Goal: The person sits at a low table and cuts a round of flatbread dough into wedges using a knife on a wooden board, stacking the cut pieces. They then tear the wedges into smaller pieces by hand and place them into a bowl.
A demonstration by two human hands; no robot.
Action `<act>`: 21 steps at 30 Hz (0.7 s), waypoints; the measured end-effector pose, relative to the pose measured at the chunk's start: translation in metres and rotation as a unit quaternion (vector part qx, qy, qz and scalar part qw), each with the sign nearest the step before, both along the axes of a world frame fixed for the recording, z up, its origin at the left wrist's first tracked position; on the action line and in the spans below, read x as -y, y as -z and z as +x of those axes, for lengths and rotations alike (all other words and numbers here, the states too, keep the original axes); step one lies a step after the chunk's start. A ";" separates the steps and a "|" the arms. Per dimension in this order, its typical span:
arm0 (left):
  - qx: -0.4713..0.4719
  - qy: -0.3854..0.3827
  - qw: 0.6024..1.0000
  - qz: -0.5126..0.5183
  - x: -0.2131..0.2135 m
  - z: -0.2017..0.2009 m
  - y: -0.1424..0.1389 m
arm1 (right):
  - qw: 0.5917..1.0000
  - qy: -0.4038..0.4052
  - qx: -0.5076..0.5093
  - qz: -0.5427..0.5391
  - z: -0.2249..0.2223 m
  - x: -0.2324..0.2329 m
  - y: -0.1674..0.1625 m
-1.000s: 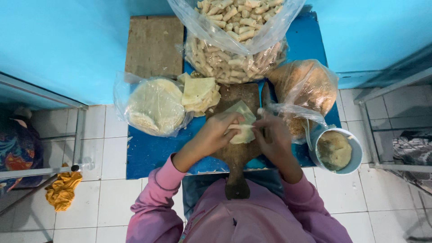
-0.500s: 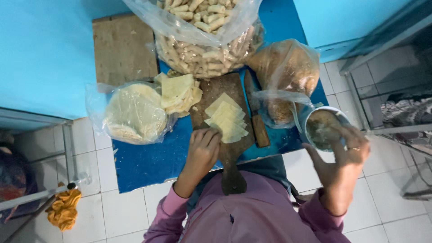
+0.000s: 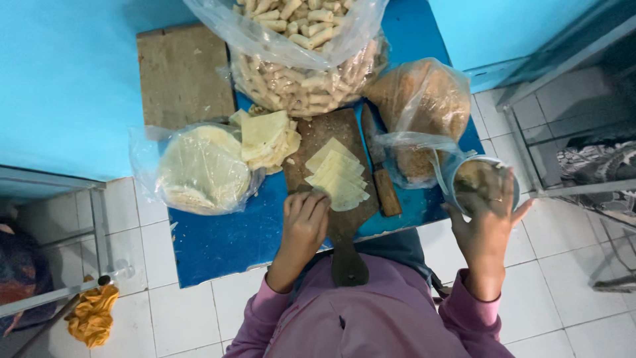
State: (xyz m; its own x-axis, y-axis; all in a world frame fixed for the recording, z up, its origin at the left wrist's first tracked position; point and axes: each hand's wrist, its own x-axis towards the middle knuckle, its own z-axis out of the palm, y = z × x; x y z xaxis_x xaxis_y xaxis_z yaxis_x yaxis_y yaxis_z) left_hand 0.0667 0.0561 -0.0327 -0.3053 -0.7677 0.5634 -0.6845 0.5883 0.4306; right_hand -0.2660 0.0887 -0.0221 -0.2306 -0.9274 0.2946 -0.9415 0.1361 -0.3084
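- left hand [image 3: 305, 222] rests on the wooden board [image 3: 331, 142], fingers loosely curled, holding nothing, just beside the wrapper stack [image 3: 338, 176]
- right hand [image 3: 489, 222] right of the board, fingers spread over the bowl [image 3: 457, 174]

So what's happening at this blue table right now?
A person in a purple top sits at the blue table. Their left hand rests on the wooden board beside a stack of pale wrapper pieces. Their right hand reaches over the small bowl at the table's edge. A clear bag of rolled pieces lies behind.
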 end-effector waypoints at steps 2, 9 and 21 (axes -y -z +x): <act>0.002 -0.001 1.000 -0.007 0.000 0.000 0.001 | 1.000 0.004 0.008 -0.028 0.003 0.002 -0.001; -0.001 0.002 1.000 -0.007 0.000 0.001 0.006 | 0.974 -0.020 0.157 -0.164 0.029 -0.003 -0.030; -0.005 -0.008 1.000 0.012 -0.001 0.000 0.006 | 0.918 -0.397 -0.001 -0.016 0.131 0.060 -0.003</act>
